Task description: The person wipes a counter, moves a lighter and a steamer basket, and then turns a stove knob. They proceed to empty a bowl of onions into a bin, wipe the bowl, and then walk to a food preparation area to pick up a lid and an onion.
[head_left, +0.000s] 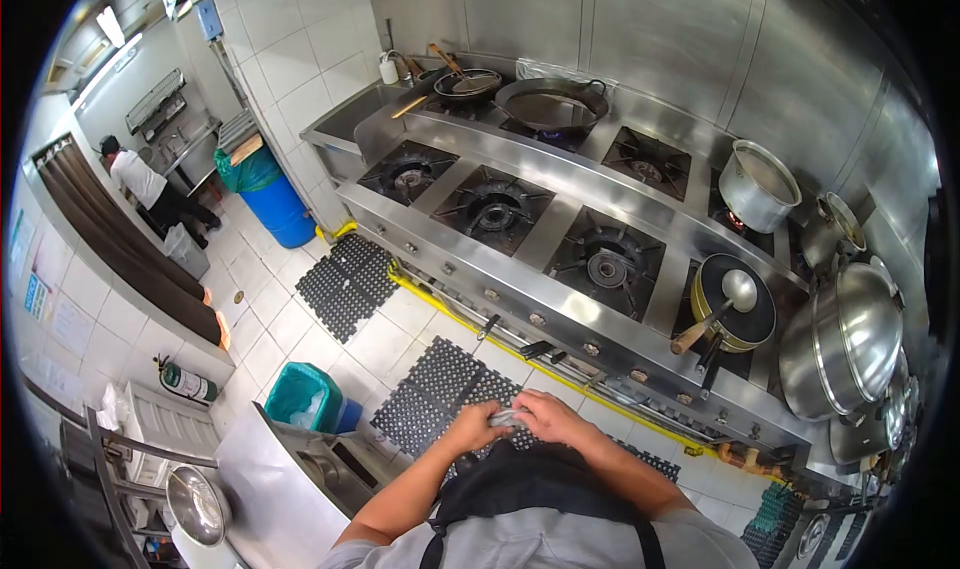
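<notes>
Both hands meet in front of the black apron [540, 474], low in the view. My left hand [478, 427] is closed on one side of a small crumpled greyish-white cloth [508, 418]. On its other side, my right hand [548, 415] is closed around the same cloth. Beyond the hands is the steel stove [500, 294] with its burners. A yellow pan [733, 304] rests on the front right burner, and a ladle [739, 290] lies across it.
A large pot [758, 187] and a wok [552, 104] stand on the rear burners. Big steel lids [845, 339] lean at the right. Black mats [445, 394] and a teal bin [302, 397] are on the floor. Another person [140, 174] bends at the far left.
</notes>
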`<state>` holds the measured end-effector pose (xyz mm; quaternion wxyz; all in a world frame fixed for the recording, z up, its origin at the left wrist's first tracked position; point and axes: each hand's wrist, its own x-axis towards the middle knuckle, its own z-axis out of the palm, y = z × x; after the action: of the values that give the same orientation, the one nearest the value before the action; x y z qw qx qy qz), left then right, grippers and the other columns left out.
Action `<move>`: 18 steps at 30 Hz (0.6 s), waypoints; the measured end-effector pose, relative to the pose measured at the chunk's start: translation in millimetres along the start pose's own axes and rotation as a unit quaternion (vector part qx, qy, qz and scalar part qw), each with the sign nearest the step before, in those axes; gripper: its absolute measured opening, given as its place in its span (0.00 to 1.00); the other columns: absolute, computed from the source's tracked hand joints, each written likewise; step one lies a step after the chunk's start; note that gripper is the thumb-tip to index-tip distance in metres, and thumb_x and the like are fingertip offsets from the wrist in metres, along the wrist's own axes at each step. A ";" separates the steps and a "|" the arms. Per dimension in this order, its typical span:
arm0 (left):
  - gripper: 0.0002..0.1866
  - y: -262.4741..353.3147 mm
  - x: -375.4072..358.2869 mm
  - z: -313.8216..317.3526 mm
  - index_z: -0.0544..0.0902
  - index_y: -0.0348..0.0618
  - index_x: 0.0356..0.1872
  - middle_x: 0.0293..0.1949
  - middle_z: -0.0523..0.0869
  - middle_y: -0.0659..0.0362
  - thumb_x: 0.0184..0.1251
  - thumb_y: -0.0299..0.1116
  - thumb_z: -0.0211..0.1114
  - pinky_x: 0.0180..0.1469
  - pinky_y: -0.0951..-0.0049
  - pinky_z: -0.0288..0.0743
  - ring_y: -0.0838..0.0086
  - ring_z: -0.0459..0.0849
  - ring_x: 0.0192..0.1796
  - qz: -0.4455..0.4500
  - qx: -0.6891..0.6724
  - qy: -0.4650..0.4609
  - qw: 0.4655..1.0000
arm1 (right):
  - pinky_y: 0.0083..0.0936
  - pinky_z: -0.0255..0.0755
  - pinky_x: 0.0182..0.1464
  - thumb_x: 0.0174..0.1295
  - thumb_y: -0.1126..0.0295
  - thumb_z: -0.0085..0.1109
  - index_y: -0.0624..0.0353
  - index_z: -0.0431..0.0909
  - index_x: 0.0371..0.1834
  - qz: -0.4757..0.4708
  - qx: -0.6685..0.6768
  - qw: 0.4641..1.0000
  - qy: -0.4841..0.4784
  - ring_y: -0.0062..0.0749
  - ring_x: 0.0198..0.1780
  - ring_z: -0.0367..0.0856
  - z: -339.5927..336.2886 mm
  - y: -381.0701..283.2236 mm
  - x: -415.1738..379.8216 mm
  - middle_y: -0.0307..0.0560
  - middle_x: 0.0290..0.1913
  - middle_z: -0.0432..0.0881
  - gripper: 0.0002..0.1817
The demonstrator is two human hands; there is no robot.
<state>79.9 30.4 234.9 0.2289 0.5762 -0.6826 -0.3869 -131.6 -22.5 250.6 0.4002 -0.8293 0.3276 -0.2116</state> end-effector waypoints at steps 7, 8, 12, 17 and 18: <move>0.25 -23.1 -6.8 -14.3 0.83 0.41 0.36 0.29 0.85 0.51 0.49 0.52 0.79 0.40 0.64 0.76 0.63 0.84 0.32 0.026 0.003 -0.095 0.995 | 0.43 0.74 0.42 0.64 0.66 0.61 0.59 0.75 0.42 0.042 -0.006 0.998 -0.037 0.57 0.42 0.81 -23.6 -6.7 -11.6 0.56 0.37 0.82 0.10; 0.25 -26.0 -6.4 -18.6 0.84 0.43 0.36 0.30 0.86 0.51 0.49 0.53 0.79 0.41 0.64 0.77 0.61 0.85 0.34 0.022 0.005 -0.115 0.993 | 0.43 0.74 0.40 0.64 0.65 0.61 0.58 0.75 0.42 0.070 0.008 0.997 -0.037 0.58 0.39 0.81 -26.3 -8.5 -12.6 0.56 0.34 0.82 0.10; 0.23 -40.6 -9.4 -32.4 0.84 0.46 0.38 0.34 0.87 0.51 0.49 0.51 0.78 0.45 0.63 0.77 0.57 0.87 0.40 0.005 0.049 -0.121 0.991 | 0.33 0.69 0.29 0.64 0.61 0.65 0.58 0.77 0.41 0.110 0.029 0.993 -0.015 0.38 0.25 0.76 -30.4 -7.2 -17.0 0.47 0.23 0.78 0.13; 0.23 -50.1 -12.7 -48.9 0.85 0.50 0.43 0.41 0.88 0.54 0.50 0.51 0.77 0.57 0.49 0.68 0.53 0.84 0.50 -0.016 0.202 -0.118 0.972 | 0.29 0.67 0.28 0.60 0.54 0.70 0.57 0.79 0.39 0.168 0.051 0.970 -0.169 0.28 0.26 0.74 -27.8 23.8 -22.9 0.43 0.23 0.78 0.18; 0.23 -55.2 -13.3 -49.0 0.85 0.50 0.43 0.41 0.88 0.54 0.50 0.51 0.77 0.57 0.49 0.68 0.53 0.84 0.50 -0.018 0.202 -0.118 0.972 | 0.31 0.67 0.29 0.56 0.49 0.72 0.58 0.80 0.38 0.192 0.033 0.957 -0.214 0.29 0.27 0.74 -33.9 16.1 -21.5 0.44 0.24 0.78 0.22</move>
<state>153.8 28.3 222.1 0.0188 0.5731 -0.7584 -0.3100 -173.4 -32.5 255.8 0.5211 -0.7630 0.3804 0.0409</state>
